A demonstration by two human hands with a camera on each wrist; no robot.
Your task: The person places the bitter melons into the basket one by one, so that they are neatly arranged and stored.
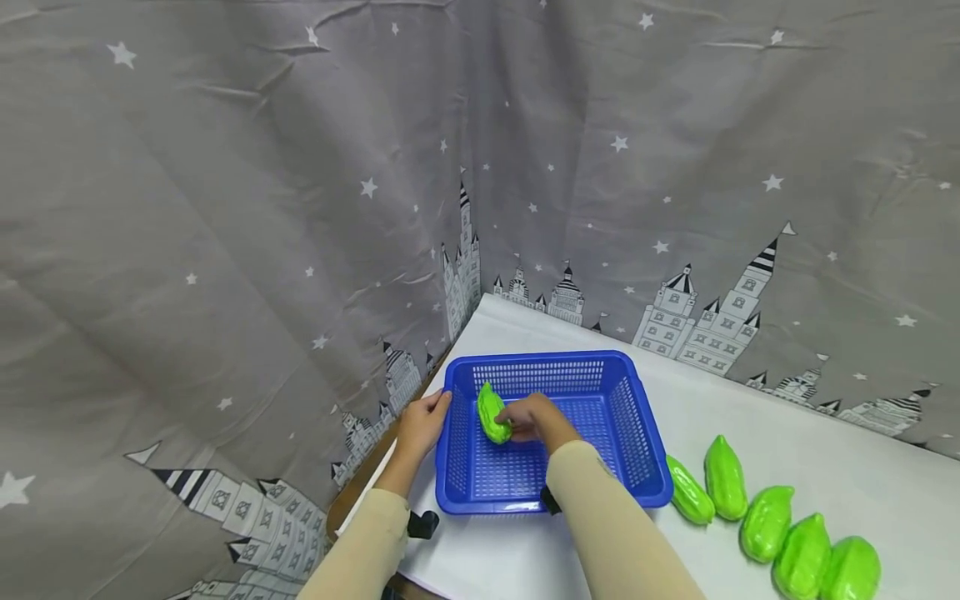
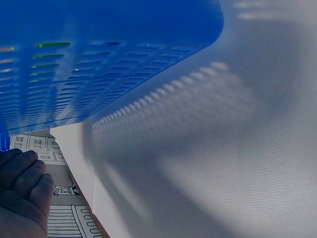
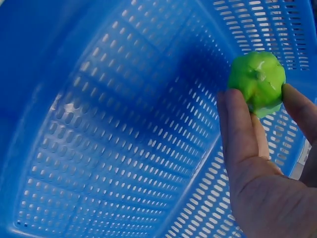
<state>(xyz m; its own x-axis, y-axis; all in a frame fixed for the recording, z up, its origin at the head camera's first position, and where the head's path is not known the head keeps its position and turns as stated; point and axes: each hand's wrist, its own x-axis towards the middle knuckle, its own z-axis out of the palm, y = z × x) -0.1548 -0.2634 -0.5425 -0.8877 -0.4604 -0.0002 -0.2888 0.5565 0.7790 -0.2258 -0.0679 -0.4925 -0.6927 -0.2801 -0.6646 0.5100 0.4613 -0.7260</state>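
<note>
Five green fruits [image 1: 767, 525] beside blue basket [image 1: 487, 506]

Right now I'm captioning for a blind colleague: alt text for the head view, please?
A person's right hand holds a green ribbed fruit inside a blue basket; the left hand holds the basket's rim. Five similar fruits lie on the white table to the right; a grey castle-print curtain hangs behind.

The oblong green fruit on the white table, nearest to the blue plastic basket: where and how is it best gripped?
The oblong green fruit is probably best gripped from above, across its middle, on its long sides: it lies flat, its far end close to the blue plastic basket, and another green fruit close on its right.
</note>
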